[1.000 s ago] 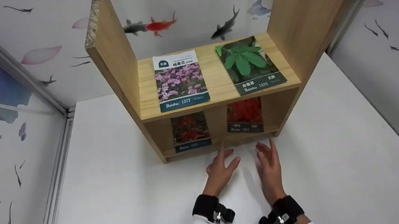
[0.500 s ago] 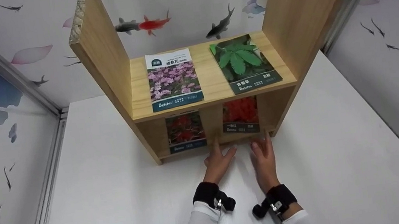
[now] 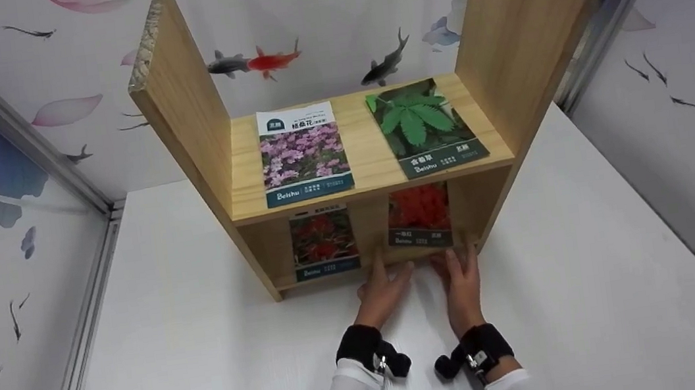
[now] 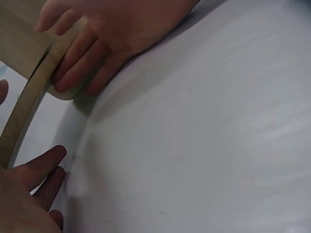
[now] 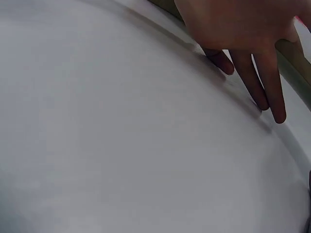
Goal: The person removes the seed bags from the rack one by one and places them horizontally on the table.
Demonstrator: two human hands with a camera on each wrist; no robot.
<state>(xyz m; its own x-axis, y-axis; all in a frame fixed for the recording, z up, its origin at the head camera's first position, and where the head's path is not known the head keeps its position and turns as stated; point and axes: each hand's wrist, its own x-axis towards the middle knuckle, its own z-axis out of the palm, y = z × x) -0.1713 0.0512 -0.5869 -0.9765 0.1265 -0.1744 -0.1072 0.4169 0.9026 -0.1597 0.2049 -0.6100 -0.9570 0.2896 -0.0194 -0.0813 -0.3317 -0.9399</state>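
Observation:
A wooden shelf unit [image 3: 387, 191] stands on the white table. My left hand [image 3: 382, 300] is at the front edge of its lower board, left of my right hand. Its index finger reaches over the board, and its lower fingers extend straight below in the left wrist view. My right hand [image 3: 464, 290] has its fingertips right at the same edge, near the right side panel's foot [image 4: 65, 93]. Neither hand holds a loose thing. Just above the hands, a red-flower packet [image 3: 419, 212] lies on the lower board, with another red-flower packet [image 3: 324, 241] left of it.
The upper board carries a pink-flower packet [image 3: 305, 154] and a green-leaf packet [image 3: 425, 126]. Tall side panels [image 3: 526, 27] rise at both ends. Walls printed with fish surround the white table [image 3: 200, 345]. Each wrist wears a black camera strap [image 3: 359, 346].
Both hands have moved forward from the tabletop to the lower board's front edge, where their fingers now overlap it. The packets keep their places on the shelf; the head view has shifted slightly.

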